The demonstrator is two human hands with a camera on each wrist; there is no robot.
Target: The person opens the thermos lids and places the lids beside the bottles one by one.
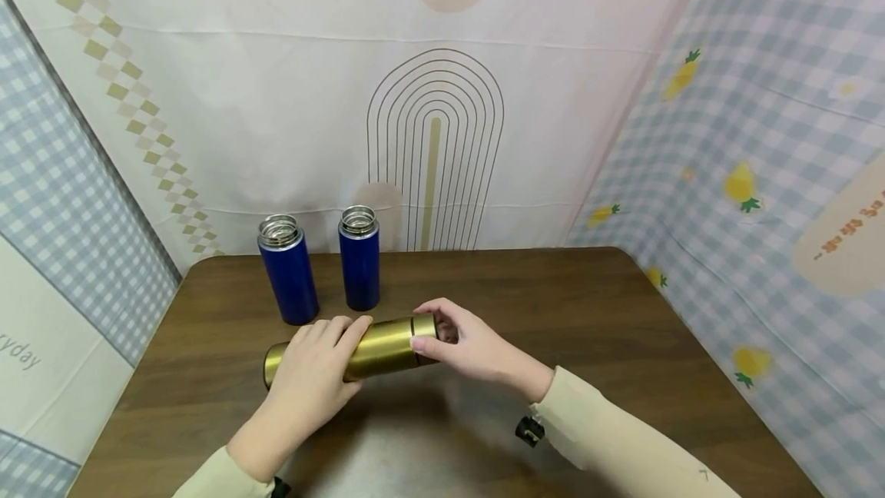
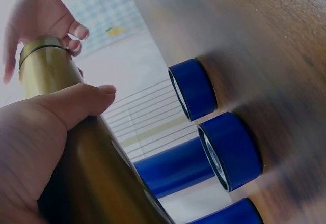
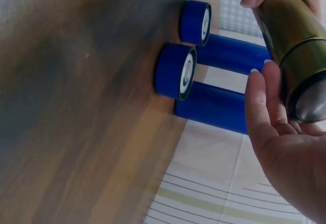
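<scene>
My left hand (image 1: 314,363) grips a gold thermos flask (image 1: 383,348) round its body, holding it nearly level above the table. At the flask's capped end, my right hand (image 1: 470,340) reaches round the gold lid (image 3: 305,66) with its fingers spread. Those fingers look fairly straight beside the lid in the right wrist view, and the thumb is hidden there. Two blue flasks, one left (image 1: 289,275) and one right (image 1: 360,260), stand upright behind, showing uncovered steel mouths. Two blue lids, one (image 2: 193,89) and another (image 2: 232,150), sit on the table; the head view does not show them.
The brown wooden table (image 1: 553,290) has rounded back corners. A white patterned cloth (image 1: 290,114) hangs behind it, and blue checked cloth (image 1: 747,114) hangs at the right. A small black device (image 1: 529,430) is on the right wrist.
</scene>
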